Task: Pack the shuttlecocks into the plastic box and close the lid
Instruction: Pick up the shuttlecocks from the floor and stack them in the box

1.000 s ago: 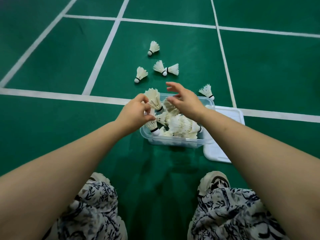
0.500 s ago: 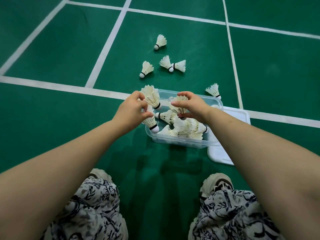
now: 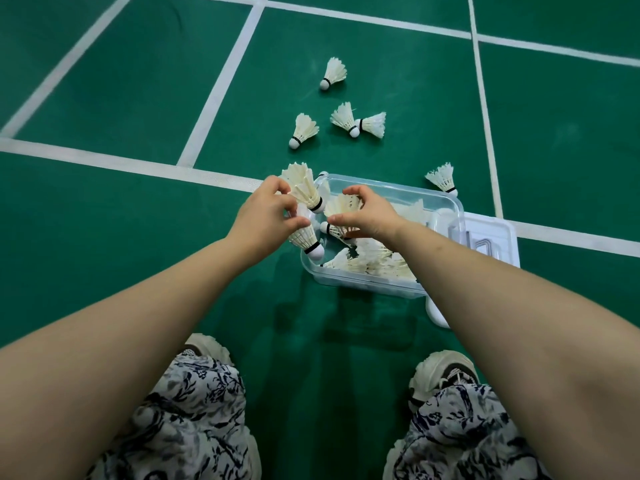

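A clear plastic box (image 3: 446, 206) stands on the green floor with several white shuttlecocks lying inside it. My left hand (image 3: 266, 216) grips two shuttlecocks at the box's left rim, one pointing up (image 3: 304, 188) and one hanging cork down (image 3: 306, 239). My right hand (image 3: 367, 214) hovers over the box's left half and holds one shuttlecock (image 3: 343, 206) by its feathers. The white lid (image 3: 491, 237) lies flat on the floor against the box's right side.
Several loose shuttlecocks lie on the court beyond the box: one far back (image 3: 334, 72), one at left (image 3: 303, 129), a touching pair (image 3: 360, 121), and one by the box's far right corner (image 3: 443, 176). White court lines cross the floor. My knees and shoes fill the bottom.
My right hand came down from above the box and closed on a shuttlecock over its left half. My left hand stayed at the rim with its two shuttlecocks. The camera view shifted slightly.
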A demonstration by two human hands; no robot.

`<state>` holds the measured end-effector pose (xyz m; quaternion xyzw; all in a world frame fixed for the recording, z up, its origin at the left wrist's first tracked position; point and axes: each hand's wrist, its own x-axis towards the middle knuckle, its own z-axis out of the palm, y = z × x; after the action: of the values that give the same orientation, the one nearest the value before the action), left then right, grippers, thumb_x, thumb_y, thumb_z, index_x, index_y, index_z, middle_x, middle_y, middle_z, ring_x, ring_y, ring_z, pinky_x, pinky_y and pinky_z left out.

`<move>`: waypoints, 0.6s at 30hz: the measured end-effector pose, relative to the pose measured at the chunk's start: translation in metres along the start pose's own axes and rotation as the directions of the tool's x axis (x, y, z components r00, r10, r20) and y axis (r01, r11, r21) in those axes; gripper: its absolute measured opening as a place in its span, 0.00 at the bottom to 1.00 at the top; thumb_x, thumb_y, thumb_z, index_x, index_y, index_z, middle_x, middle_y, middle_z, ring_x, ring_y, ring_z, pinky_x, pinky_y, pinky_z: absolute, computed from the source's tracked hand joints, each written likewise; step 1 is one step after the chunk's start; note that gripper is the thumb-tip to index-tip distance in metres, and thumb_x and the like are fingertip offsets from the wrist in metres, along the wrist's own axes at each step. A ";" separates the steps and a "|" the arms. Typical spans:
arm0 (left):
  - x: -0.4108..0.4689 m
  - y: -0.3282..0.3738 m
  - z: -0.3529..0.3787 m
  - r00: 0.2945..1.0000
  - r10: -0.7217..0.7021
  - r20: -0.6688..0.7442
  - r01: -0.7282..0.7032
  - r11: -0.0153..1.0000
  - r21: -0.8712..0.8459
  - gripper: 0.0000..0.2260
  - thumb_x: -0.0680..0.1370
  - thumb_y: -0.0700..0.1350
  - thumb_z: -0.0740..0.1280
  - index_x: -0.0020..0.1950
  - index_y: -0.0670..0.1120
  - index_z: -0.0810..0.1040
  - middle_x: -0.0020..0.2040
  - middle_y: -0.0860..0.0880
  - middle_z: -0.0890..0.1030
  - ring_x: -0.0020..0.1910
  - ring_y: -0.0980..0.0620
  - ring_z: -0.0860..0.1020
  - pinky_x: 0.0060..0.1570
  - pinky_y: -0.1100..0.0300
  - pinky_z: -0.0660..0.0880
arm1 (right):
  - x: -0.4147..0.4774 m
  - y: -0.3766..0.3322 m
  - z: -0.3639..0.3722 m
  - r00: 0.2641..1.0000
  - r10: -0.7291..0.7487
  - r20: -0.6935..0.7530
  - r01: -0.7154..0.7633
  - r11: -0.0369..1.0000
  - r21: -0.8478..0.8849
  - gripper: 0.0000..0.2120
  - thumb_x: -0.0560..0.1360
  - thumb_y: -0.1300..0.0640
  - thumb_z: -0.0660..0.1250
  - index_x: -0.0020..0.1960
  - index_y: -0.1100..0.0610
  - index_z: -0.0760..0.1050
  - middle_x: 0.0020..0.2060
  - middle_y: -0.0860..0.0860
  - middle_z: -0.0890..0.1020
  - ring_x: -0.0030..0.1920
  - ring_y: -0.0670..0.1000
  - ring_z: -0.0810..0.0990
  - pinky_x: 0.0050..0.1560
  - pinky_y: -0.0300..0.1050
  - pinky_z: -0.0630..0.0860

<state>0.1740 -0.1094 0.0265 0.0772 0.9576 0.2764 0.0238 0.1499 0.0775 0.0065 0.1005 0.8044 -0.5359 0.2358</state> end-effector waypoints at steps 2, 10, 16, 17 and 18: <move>0.000 -0.001 0.001 1.000 -0.009 -0.004 0.009 1.000 -0.012 0.12 0.71 0.47 0.72 0.42 0.37 0.78 0.57 0.44 0.72 0.45 0.49 0.70 0.45 0.60 0.65 | 0.003 0.001 0.002 1.000 -0.019 0.012 0.019 0.998 -0.056 0.32 0.67 0.57 0.76 0.67 0.54 0.66 0.59 0.54 0.72 0.54 0.54 0.76 0.52 0.52 0.81; 0.003 -0.001 0.006 1.000 -0.020 0.016 0.020 1.000 -0.018 0.12 0.72 0.47 0.72 0.43 0.37 0.79 0.58 0.44 0.72 0.44 0.53 0.67 0.46 0.61 0.65 | 0.012 0.016 0.009 0.989 -0.070 0.127 0.143 0.629 -0.764 0.33 0.67 0.46 0.73 0.68 0.49 0.65 0.62 0.49 0.77 0.62 0.54 0.75 0.60 0.49 0.66; 0.002 -0.001 0.009 0.999 -0.021 0.034 0.022 1.000 -0.019 0.12 0.72 0.47 0.72 0.43 0.37 0.79 0.58 0.44 0.72 0.43 0.52 0.68 0.45 0.62 0.64 | 0.013 0.024 0.005 0.990 -0.048 0.130 0.139 0.325 -0.935 0.29 0.67 0.47 0.72 0.65 0.51 0.68 0.58 0.51 0.79 0.61 0.55 0.74 0.59 0.51 0.62; 0.002 -0.001 0.009 0.999 -0.023 0.040 0.023 1.000 -0.014 0.12 0.72 0.47 0.72 0.43 0.37 0.79 0.58 0.45 0.72 0.43 0.52 0.68 0.45 0.63 0.63 | 0.013 0.027 0.004 0.992 -0.045 0.122 0.129 0.291 -0.948 0.28 0.67 0.47 0.71 0.65 0.51 0.69 0.58 0.51 0.79 0.62 0.55 0.73 0.59 0.51 0.62; 0.002 -0.001 0.010 0.999 -0.023 0.045 0.023 1.000 -0.010 0.12 0.72 0.47 0.71 0.43 0.37 0.79 0.58 0.45 0.72 0.43 0.52 0.68 0.45 0.63 0.63 | 0.013 0.030 0.002 0.993 -0.037 0.111 0.117 0.269 -0.956 0.28 0.67 0.46 0.71 0.65 0.51 0.69 0.59 0.52 0.78 0.63 0.55 0.71 0.59 0.52 0.62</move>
<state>0.1732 -0.1050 0.0176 0.0723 0.9563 0.2791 0.0487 0.1516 0.0866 -0.0251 -0.1189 0.9602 0.0437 0.2491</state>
